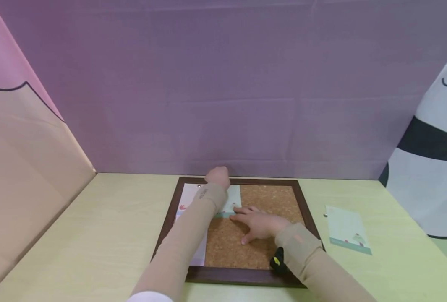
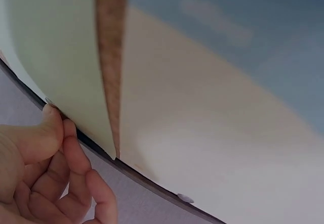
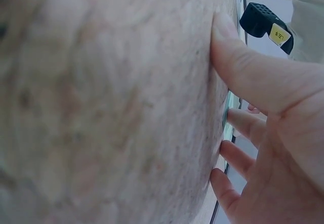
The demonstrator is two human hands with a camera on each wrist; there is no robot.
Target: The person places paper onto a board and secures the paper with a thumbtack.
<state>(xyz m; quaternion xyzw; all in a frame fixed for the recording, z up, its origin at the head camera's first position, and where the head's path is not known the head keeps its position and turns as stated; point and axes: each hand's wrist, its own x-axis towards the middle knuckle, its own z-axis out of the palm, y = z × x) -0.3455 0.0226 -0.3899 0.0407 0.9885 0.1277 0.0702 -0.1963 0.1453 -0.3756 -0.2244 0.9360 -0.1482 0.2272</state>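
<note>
A cork board [image 1: 270, 201] with a dark brown frame lies on the table. My left hand [image 1: 218, 177] is at its top edge, over a green-edged card [image 1: 235, 195]. The left wrist view shows the left hand [image 2: 50, 168] with curled fingers, its thumb and forefinger pinching at a small silver thumbtack [image 2: 48, 101] on the card's edge. My right hand [image 1: 259, 223] rests on the cork with spread fingers, its fingertips touching the card's lower edge. In the right wrist view the right hand's thumb [image 3: 238, 57] touches the cork.
Pinkish-white cards [image 1: 187, 193] line the board's left side, partly behind my left arm; a silver tack [image 1: 199, 186] shows on the upper one. Another green-edged card [image 1: 346, 226] lies on the table to the right, a small tack [image 1: 325, 215] beside it. A purple cloth wall [image 1: 231, 105] stands behind.
</note>
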